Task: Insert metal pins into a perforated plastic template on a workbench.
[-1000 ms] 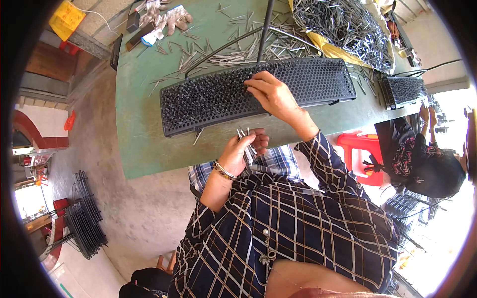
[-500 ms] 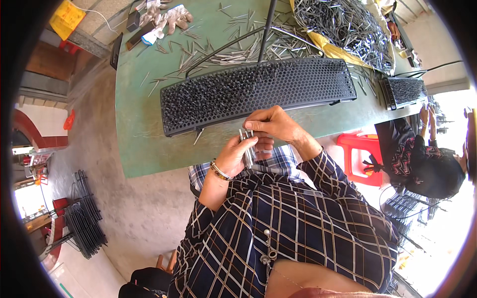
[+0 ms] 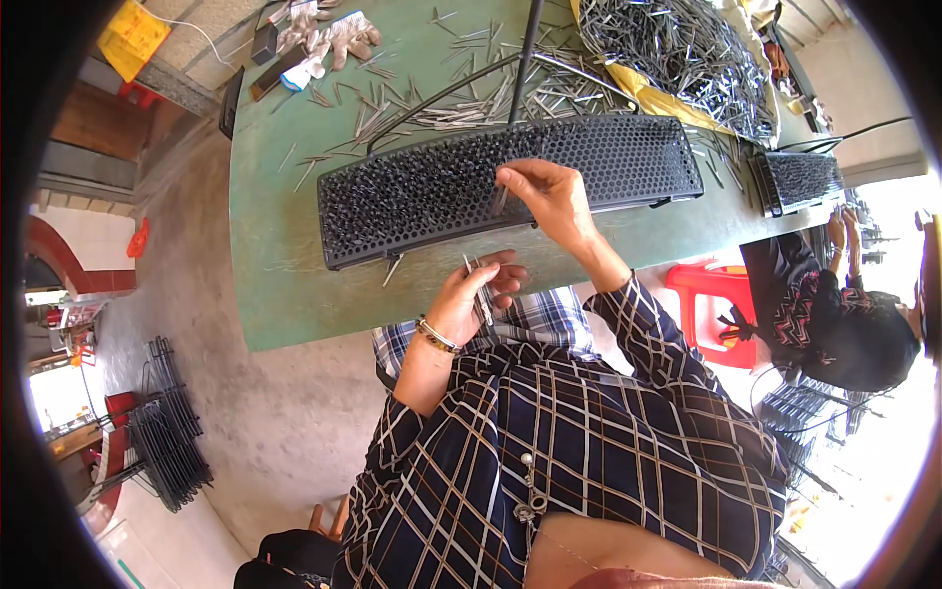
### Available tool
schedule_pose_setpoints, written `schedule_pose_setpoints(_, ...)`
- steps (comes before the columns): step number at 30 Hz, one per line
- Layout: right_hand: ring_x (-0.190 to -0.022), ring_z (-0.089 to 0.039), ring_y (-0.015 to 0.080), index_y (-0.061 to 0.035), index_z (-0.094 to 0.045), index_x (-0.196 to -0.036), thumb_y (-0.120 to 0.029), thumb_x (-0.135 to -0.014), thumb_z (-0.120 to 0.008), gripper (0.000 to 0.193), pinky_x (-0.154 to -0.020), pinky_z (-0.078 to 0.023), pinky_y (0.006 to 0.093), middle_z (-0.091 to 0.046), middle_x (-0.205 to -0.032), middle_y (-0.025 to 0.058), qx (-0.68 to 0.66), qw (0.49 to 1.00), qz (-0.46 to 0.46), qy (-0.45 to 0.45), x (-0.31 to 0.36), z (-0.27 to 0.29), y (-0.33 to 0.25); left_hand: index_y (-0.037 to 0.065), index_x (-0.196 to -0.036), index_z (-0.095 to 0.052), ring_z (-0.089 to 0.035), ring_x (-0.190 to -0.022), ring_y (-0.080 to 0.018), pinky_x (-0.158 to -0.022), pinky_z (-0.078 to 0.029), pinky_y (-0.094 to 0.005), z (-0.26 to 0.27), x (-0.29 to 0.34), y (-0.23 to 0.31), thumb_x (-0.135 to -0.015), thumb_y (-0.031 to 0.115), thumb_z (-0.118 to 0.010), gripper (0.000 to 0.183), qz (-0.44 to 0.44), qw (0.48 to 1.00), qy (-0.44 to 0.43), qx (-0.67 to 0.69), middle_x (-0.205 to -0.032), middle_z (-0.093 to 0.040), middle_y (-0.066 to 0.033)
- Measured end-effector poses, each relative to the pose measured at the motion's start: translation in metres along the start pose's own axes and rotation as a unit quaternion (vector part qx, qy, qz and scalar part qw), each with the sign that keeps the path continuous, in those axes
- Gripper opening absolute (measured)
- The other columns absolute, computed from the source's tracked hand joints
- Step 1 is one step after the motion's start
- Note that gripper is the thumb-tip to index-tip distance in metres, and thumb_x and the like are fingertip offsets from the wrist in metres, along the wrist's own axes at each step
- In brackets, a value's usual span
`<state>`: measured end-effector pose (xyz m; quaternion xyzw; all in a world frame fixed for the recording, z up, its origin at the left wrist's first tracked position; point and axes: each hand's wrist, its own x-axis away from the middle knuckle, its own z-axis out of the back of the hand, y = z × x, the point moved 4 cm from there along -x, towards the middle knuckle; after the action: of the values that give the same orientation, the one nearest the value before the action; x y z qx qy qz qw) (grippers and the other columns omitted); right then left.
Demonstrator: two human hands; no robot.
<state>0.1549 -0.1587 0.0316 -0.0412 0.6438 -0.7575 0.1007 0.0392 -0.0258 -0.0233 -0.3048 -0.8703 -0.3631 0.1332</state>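
Note:
My left hand (image 3: 466, 302) is closed loosely round a small bundle of thin metal rods (image 3: 484, 305), thumb across them, just off the table's front edge. Over the front of a long black perforated panel (image 3: 589, 169), my right hand (image 3: 552, 199) pinches a short metal rod (image 3: 500, 203) between thumb and fingers. That rod points down toward the holes; whether its tip is inside one, I cannot tell. Dark rods crowd the panel's left and middle holes, while the right part shows open holes.
Loose rods (image 3: 461, 108) lie behind the panel on the green table (image 3: 294, 304). A sack heaped with rods (image 3: 682, 64) stands at the back right, work gloves (image 3: 329, 44) at the back left. A co-worker (image 3: 834, 324) sits at right near a second panel (image 3: 805, 180) and a red stool (image 3: 692, 304).
My right hand has moved up and away from my left hand, out over the panel, carrying a rod. The left hand stays near the table edge with fewer rods showing.

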Motion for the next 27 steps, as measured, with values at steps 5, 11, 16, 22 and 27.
schedule_pose_setpoints(5, -0.074, -0.058, 0.0058, -0.0024, -0.068, -0.098, -0.016, -0.086, -0.064, 0.018, -0.066, -0.047, 0.0216, -0.069, -0.083, 0.004, 0.067, 0.996, 0.047, 0.023, -0.009, -0.004, 0.001, -0.002, -0.123, -0.05, -0.06, -0.085, -0.0138, -0.068, -0.05, -0.0267, 0.003, 0.0, -0.003, -0.091, 0.014, -0.05, 0.035, 0.007, 0.999, 0.036, 0.021, -0.101, -0.063, -0.0112)
schedule_pose_setpoints(11, -0.074, -0.06, 0.0081, -0.0038, -0.068, -0.098, -0.016, -0.085, -0.065, 0.018, -0.066, -0.047, 0.0234, -0.069, -0.084, 0.005, 0.101, 0.991, 0.081, 0.027, -0.009, -0.004, 0.001, -0.002, -0.119, -0.051, -0.06, -0.085, -0.0164, -0.068, -0.051, -0.0284, 0.012, -0.003, -0.01, -0.09, 0.011, -0.05, 0.032, 0.009, 0.998, 0.052, 0.035, -0.099, -0.063, -0.0131)
schedule_pose_setpoints(16, -0.074, -0.062, 0.0111, -0.0038, -0.068, -0.097, -0.015, -0.085, -0.065, 0.017, -0.066, -0.047, 0.0243, -0.069, -0.085, 0.0071, 0.139, 0.982, 0.119, 0.039, -0.007, -0.005, -0.003, -0.002, -0.115, -0.051, -0.061, -0.084, -0.0182, -0.069, -0.051, -0.031, 0.015, -0.005, -0.012, -0.089, 0.008, -0.049, 0.028, 0.009, 0.997, 0.064, 0.037, -0.097, -0.063, -0.0134)
schedule_pose_setpoints(22, -0.077, -0.064, 0.0189, -0.0046, -0.068, -0.096, -0.014, -0.081, -0.068, 0.018, -0.069, -0.05, 0.0284, -0.068, -0.088, 0.0081, 0.159, 0.963, 0.217, 0.024, -0.006, -0.008, 0.003, 0.0, -0.117, -0.05, -0.062, -0.085, -0.0206, -0.071, -0.053, -0.0339, 0.011, -0.003, -0.011, -0.088, 0.006, -0.047, 0.03, 0.024, 0.997, 0.057, 0.051, -0.097, -0.063, -0.014)
schedule_pose_setpoints(27, -0.084, -0.062, 0.0254, -0.0057, -0.068, -0.094, -0.013, -0.078, -0.067, 0.018, -0.074, -0.048, 0.035, -0.066, -0.088, 0.0086, 0.225, 0.933, 0.28, 0.011, 0.0, -0.015, -0.003, 0.0, -0.117, -0.049, -0.062, -0.085, -0.0212, -0.073, -0.053, -0.0357, 0.014, -0.004, -0.012, -0.088, 0.007, -0.046, 0.03, 0.013, 0.998, 0.042, 0.051, -0.098, -0.063, -0.0137)
